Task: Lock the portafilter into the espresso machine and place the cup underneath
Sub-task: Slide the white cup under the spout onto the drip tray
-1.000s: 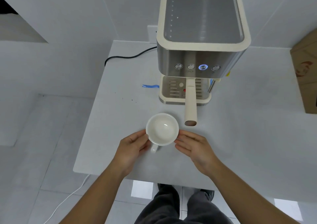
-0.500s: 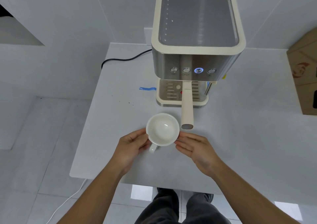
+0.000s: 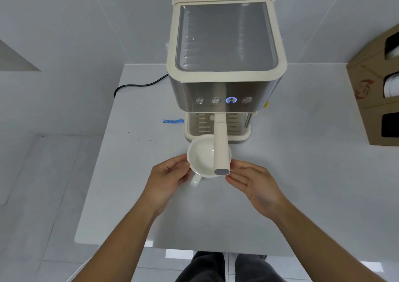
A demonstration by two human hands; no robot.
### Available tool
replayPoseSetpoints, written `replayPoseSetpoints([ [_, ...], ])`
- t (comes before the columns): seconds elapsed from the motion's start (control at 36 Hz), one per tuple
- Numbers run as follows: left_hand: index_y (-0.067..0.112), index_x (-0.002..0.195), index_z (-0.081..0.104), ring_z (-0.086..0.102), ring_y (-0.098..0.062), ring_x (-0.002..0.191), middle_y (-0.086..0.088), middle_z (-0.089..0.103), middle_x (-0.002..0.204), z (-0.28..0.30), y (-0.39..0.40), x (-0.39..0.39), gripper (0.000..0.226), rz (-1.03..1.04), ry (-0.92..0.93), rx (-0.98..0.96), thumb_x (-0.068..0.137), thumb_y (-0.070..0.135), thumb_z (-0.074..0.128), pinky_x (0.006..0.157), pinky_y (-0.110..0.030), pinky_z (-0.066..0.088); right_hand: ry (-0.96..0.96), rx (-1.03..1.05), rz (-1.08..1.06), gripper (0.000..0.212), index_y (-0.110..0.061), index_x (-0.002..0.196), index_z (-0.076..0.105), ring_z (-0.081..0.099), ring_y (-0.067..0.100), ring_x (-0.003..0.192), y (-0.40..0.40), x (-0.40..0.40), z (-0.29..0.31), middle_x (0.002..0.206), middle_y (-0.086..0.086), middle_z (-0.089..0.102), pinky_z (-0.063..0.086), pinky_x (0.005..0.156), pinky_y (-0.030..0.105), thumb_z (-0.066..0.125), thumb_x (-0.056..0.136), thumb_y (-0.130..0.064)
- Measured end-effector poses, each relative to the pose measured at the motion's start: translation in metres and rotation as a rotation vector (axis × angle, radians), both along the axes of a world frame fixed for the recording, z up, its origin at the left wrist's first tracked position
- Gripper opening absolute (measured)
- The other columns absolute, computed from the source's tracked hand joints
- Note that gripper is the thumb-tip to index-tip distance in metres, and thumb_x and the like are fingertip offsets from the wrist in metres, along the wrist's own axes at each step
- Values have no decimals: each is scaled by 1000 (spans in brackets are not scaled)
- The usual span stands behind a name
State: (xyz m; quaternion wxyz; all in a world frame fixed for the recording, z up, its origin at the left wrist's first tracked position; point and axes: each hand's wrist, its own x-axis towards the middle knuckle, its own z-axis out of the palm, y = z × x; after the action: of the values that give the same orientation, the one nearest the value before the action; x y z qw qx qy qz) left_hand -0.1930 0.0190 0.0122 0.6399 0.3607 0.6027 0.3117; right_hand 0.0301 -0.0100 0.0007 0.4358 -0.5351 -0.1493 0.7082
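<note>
A cream and steel espresso machine (image 3: 224, 44) stands at the back of the white table, one button lit blue. The portafilter's cream handle (image 3: 220, 143) sticks out of the machine's front, straight toward me. A white cup (image 3: 200, 158) sits below that handle, just in front of the drip tray (image 3: 237, 136), its ear pointing toward me. My left hand (image 3: 170, 178) holds the cup's left side with its fingertips. My right hand (image 3: 252, 182) touches the cup's right side with fingers extended. The portafilter's head is hidden under the machine.
A black power cord (image 3: 138, 85) runs off the table's back left. Blue tape (image 3: 172, 121) lies left of the drip tray. A cardboard box (image 3: 375, 100) stands at the right edge. The table's front edge (image 3: 194, 246) lies near my legs.
Both hands have pushed the cup away from me, toward the machine. It now lies under the portafilter handle, close to the drip tray.
</note>
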Motion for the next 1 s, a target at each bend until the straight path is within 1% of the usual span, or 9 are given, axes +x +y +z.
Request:
replayPoseSetpoints([
  [0.19, 23, 116, 74, 69, -22, 111, 4, 76, 113, 6, 13, 11, 26, 2, 0, 20, 95, 14, 61, 96, -34, 55, -29, 44, -20, 31, -9, 106, 73, 71, 24, 107, 10, 8, 3, 112, 7, 76, 55, 94, 34, 45, 98, 1],
  [0.33, 20, 117, 73, 69, -21, 111, 1, 76, 113, 9, 22, 17, 26, 20, 0, 28, 95, 12, 61, 97, -34, 55, -47, 71, -27, 34, -9, 109, 72, 70, 23, 108, 18, 11, 6, 114, 8, 75, 51, 96, 37, 42, 99, 2],
  [0.47, 21, 112, 75, 71, -15, 101, 1, 77, 108, 12, 33, 23, 25, 46, -21, 34, 95, 11, 60, 87, -24, 58, -30, 86, -64, 32, -7, 106, 72, 70, 25, 107, 26, 13, 10, 112, 11, 75, 50, 99, 39, 43, 98, 4],
  [0.56, 24, 108, 75, 70, -13, 91, -1, 78, 104, 12, 39, 26, 24, 63, -28, 26, 95, 10, 60, 87, -25, 58, -31, 95, -68, 29, -8, 107, 72, 70, 24, 108, 31, 13, 12, 113, 11, 75, 51, 99, 38, 46, 97, 2],
  [0.64, 23, 107, 75, 69, -15, 89, -3, 77, 103, 13, 46, 29, 23, 82, -28, 14, 95, 10, 61, 89, -27, 57, -25, 95, -76, 29, -8, 110, 71, 70, 24, 109, 36, 13, 14, 115, 12, 74, 51, 100, 38, 47, 97, 2],
  [0.78, 23, 108, 75, 70, -20, 96, -9, 76, 110, 14, 56, 33, 22, 91, -12, 10, 94, 11, 62, 93, -33, 56, -30, 105, -80, 32, -13, 107, 73, 69, 21, 110, 41, 10, 16, 114, 7, 74, 50, 100, 35, 46, 97, 2],
  [0.83, 22, 106, 75, 70, -19, 93, -10, 76, 108, 14, 60, 35, 21, 90, -16, 14, 94, 11, 62, 92, -31, 57, -26, 105, -81, 32, -14, 108, 72, 69, 18, 110, 43, 9, 16, 116, 5, 73, 50, 100, 34, 47, 97, 2],
  [0.92, 24, 100, 76, 72, -13, 84, -1, 79, 95, 14, 65, 39, 21, 87, -34, 22, 94, 9, 61, 82, -23, 59, -18, 105, -87, 32, -18, 106, 73, 69, 15, 109, 46, 7, 19, 114, 1, 74, 50, 99, 32, 48, 97, 0],
  [1.0, 16, 110, 75, 71, -11, 79, -1, 77, 94, 12, 73, 41, 22, 97, -22, 14, 94, 9, 61, 82, -23, 59, -12, 106, -100, 36, -23, 99, 74, 70, 15, 106, 50, 5, 21, 106, -4, 76, 50, 99, 32, 48, 97, 1],
])
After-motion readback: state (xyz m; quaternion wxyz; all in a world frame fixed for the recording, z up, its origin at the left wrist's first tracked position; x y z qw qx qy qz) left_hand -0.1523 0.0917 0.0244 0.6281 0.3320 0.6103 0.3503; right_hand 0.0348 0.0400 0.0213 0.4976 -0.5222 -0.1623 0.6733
